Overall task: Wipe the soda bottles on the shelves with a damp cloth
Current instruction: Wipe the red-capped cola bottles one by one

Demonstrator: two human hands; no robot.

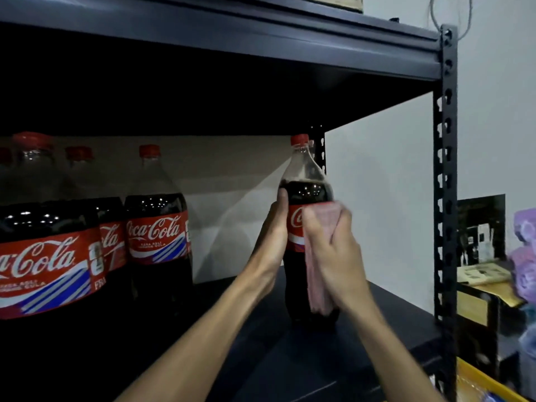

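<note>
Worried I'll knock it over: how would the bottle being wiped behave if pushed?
Probably heavy: the bottle looks nearly full, dark to its shoulder. Tall and narrow, it may tip if pushed high; the left hand grips it while the right hand presses the cloth on. Damp smooth plastic could get slippery.

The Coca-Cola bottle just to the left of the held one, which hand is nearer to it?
Left. The left hand grips the held bottle on the side facing the neighbouring bottle, apart from it; the right hand holds the pink cloth against its front right.
</note>
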